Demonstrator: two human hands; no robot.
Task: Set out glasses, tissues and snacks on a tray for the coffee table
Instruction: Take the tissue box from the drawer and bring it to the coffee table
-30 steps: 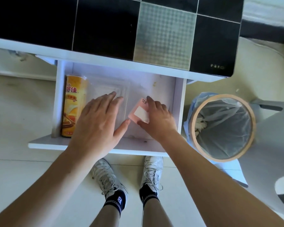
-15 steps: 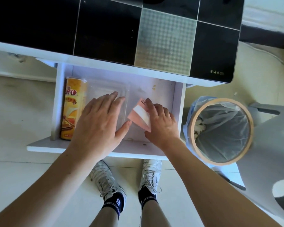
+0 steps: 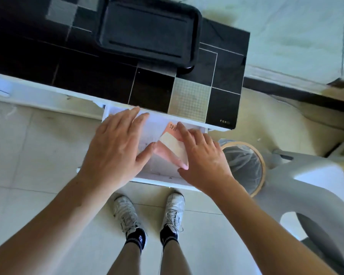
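Your right hand (image 3: 201,155) pinches a small pink tissue packet (image 3: 172,144) over the open white drawer (image 3: 159,173), fingers curled along its right edge and thumb under its near corner; the packet is tilted, with a pale label strip across its face. Your left hand (image 3: 117,147) hovers flat and spread over the left half of the drawer, fingers straight and holding nothing, its thumb tip just beside the packet's left corner; whether they touch cannot be told. What lies beneath that hand is hidden. The drawer stands pulled out from under the black tiled desk (image 3: 151,90). On the desk, well behind the drawer, a black tray (image 3: 147,32) sits with nothing on it. To the right of the drawer, on the floor, stands a waste bin (image 3: 244,167) lined with a plastic bag, and beside it a pale grey stool (image 3: 316,183). Your feet in white sneakers (image 3: 127,215) are planted on the tiled floor just in front of the drawer.
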